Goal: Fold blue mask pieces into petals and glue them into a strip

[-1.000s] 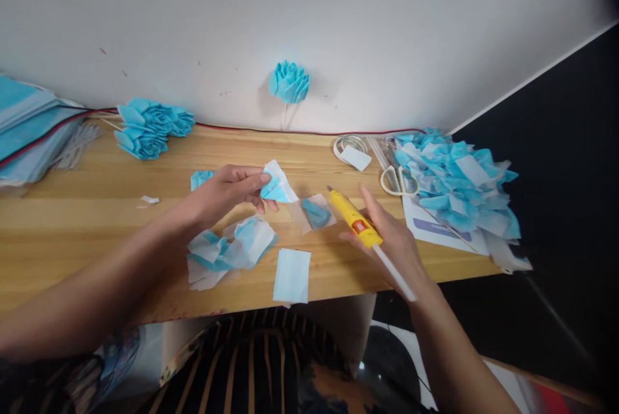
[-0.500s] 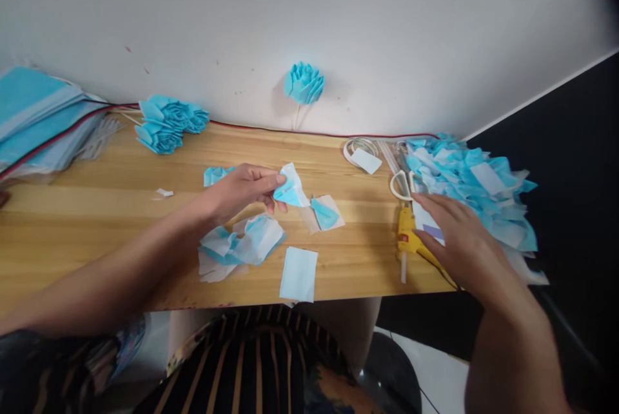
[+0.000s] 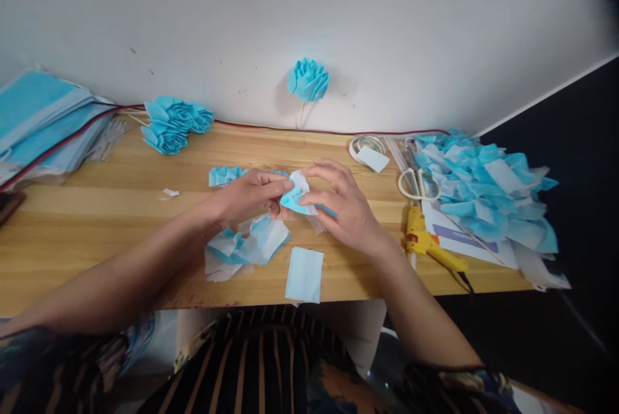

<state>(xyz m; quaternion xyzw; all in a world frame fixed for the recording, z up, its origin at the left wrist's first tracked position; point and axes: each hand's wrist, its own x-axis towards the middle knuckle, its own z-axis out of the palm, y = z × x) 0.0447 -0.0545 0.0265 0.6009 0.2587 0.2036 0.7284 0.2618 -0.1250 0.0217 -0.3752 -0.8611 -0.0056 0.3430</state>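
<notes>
Above the middle of the table, my left hand (image 3: 258,195) pinches a folded blue-and-white piece of mask fabric (image 3: 296,196) between thumb and fingers. My right hand (image 3: 341,204) meets it from the right, its fingers closing on the piece's right edge. Under my right hand, another blue folded piece (image 3: 329,210) is mostly hidden. Crumpled blue-and-white fabric scraps (image 3: 246,243) lie just below my left hand. A small stack of pale blue fabric squares (image 3: 304,274) sits by the table's front edge. Small blue folded pieces (image 3: 226,175) lie behind my left hand.
A finished blue fabric flower (image 3: 308,80) leans on the wall; several more flowers (image 3: 174,122) lie left. Face masks (image 3: 43,118) are stacked far left. On the right are scissors (image 3: 418,183), a yellow glue gun (image 3: 430,243), a tape roll (image 3: 355,148) and heaped blue fabric pieces (image 3: 498,188).
My right hand has moved left from beside the glue gun and scissors to the folded piece. My left hand keeps hold of that piece. The view has shifted slightly.
</notes>
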